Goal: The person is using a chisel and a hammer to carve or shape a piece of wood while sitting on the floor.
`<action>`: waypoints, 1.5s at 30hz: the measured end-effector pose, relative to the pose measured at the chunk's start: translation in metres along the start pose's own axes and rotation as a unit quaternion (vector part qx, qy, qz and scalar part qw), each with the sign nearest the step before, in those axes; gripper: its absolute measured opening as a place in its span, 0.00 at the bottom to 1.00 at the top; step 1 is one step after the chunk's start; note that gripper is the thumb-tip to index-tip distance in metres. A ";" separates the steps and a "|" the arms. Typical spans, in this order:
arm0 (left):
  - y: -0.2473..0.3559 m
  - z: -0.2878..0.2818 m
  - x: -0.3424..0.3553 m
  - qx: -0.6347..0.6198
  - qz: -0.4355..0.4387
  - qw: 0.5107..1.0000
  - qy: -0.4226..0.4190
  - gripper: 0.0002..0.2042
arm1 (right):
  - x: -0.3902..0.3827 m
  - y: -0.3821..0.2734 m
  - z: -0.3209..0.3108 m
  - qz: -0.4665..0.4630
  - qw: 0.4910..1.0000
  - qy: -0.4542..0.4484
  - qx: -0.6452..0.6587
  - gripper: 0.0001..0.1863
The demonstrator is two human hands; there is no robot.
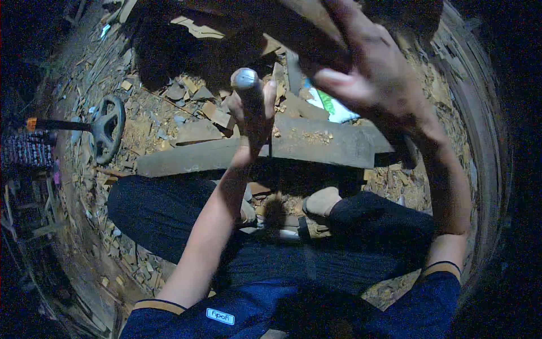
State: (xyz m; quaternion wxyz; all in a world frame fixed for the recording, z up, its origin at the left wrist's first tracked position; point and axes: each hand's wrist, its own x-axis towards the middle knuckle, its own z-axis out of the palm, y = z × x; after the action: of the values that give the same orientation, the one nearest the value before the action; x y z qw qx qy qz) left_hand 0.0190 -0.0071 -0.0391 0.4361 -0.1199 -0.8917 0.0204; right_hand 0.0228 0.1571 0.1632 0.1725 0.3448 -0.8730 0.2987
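My left hand (254, 116) is closed round an upright hand tool (245, 78) with a round, pale grey end facing up. A narrow dark strip shows below the fist, against a thick wooden beam (197, 158) lying crosswise before my feet. Its lower end is hard to make out. Higher and to the right, my right hand (378, 73) is smeared by motion, with the thumb apart from the fingers. A thick, dark brown piece (316, 22), perhaps wood, meets the gap between them. Whether the hand grips it cannot be seen.
Wood chips and offcuts (217, 116) cover the ground. A black wheel-like ring (116, 130) with a dark rod and orange tip stands at the left. A white and green packet (333, 105) lies beyond the beam. My feet (323, 200) rest just behind it.
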 end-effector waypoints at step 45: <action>-0.002 0.012 -0.016 -0.610 -0.416 0.674 -0.028 0.06 | 0.007 -0.017 -0.001 0.034 0.998 0.003 0.046 0.29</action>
State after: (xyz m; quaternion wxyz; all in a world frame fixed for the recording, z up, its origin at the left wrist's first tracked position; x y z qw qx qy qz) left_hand 0.0188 -0.0116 -0.0581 0.2044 0.0247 -0.6750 -0.7085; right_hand 0.0298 0.1438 0.1742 0.1483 0.3215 -0.8691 0.3455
